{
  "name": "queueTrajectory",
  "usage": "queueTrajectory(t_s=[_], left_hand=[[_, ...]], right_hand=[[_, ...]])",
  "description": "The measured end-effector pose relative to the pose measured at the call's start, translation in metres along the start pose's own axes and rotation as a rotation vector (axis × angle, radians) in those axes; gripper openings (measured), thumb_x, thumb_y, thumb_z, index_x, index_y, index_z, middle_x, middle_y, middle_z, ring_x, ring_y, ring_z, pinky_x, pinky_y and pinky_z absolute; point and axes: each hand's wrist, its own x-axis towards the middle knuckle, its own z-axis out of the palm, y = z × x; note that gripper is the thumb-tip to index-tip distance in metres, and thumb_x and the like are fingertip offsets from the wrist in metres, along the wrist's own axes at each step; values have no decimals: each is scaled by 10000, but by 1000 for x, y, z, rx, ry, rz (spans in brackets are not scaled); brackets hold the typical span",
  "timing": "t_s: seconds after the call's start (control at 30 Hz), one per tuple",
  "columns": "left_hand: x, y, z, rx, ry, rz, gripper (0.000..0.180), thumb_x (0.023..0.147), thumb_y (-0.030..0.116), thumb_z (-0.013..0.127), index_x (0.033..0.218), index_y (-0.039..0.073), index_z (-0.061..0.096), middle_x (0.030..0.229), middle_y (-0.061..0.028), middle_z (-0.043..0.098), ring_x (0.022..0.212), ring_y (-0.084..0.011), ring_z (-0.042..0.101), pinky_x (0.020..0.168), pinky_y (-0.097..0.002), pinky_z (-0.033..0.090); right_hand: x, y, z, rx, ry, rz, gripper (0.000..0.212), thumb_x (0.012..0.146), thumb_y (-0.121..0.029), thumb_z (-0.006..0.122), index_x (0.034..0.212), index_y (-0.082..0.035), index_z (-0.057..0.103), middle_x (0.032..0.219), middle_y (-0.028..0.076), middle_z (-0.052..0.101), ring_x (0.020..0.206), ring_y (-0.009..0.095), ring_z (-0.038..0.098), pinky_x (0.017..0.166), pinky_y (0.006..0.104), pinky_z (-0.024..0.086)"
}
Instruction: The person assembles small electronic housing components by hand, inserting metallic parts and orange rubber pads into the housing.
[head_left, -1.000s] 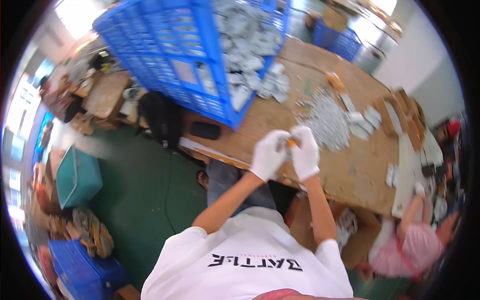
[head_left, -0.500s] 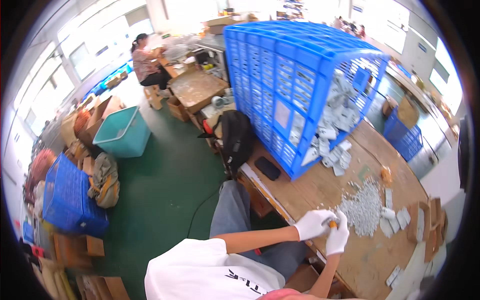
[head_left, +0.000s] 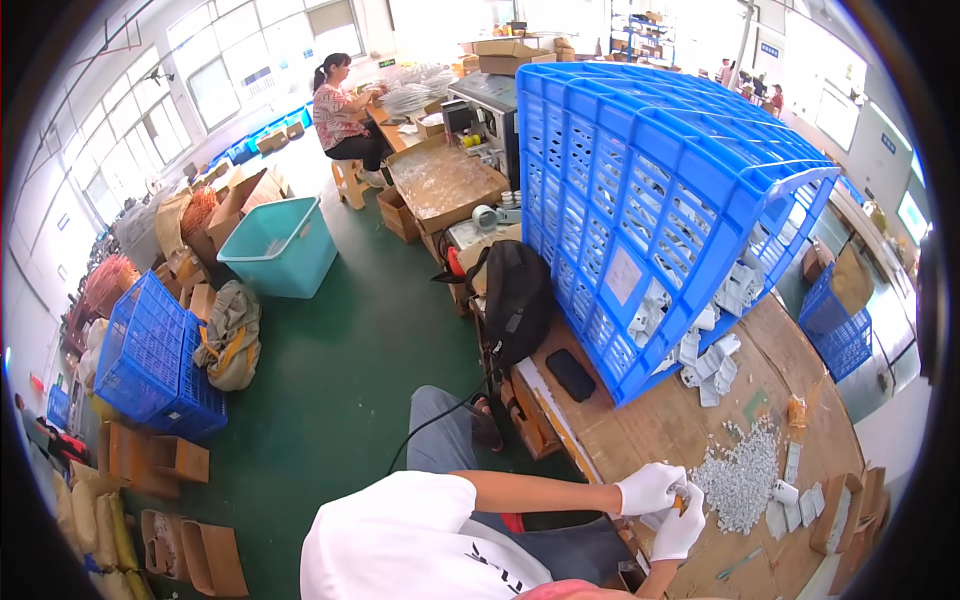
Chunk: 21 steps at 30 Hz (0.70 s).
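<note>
My left hand (head_left: 652,490) and my right hand (head_left: 680,530), both in white gloves, meet over the near edge of the wooden table (head_left: 640,420). Their fingers are closed around a small grey piece (head_left: 679,491) and a small orange-yellow object (head_left: 680,503); the gloves cover most of both, and their kind is unclear. Just beyond the fingers lies a spread heap of tiny pale grey parts (head_left: 742,478). Several flat light-grey plastic pieces (head_left: 785,512) rest to its right. A big blue plastic crate (head_left: 640,215) lies on its side, with many grey-white plastic housings (head_left: 712,372) spilling from its opening.
A black phone (head_left: 570,374) and a black backpack (head_left: 518,300) are left of the crate. Small cardboard boxes (head_left: 838,512) stand at the right edge. On the green floor are a teal tub (head_left: 285,262) and blue crates (head_left: 160,355). Another person (head_left: 342,115) sits farther back.
The view has shifted, so the scene sits farther right and lower. My hands stay together around the small pieces, with only slight finger movement.
</note>
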Motion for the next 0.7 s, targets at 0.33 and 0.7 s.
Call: queueTrajectory(t_s=[0.33, 0.7], left_hand=[[38, 10, -52, -43, 73, -45, 117, 842, 72, 636, 944, 17, 644, 803, -99, 651, 728, -131, 623, 677, -315, 520], [28, 40, -37, -144, -210, -107, 389, 836, 11, 650, 1224, 35, 635, 1042, -69, 711, 984, -124, 656, 867, -275, 521]], right_hand=[[-2, -42, 10, -47, 261, -337, 668, 699, -39, 777, 1322, -58, 537, 1349, 175, 576, 1195, 362, 597, 977, 404, 512], [-22, -24, 16, -348, 395, -184, 617, 676, -126, 808, 1230, -64, 541, 1361, 110, 588, 973, 241, 679, 738, 317, 546]])
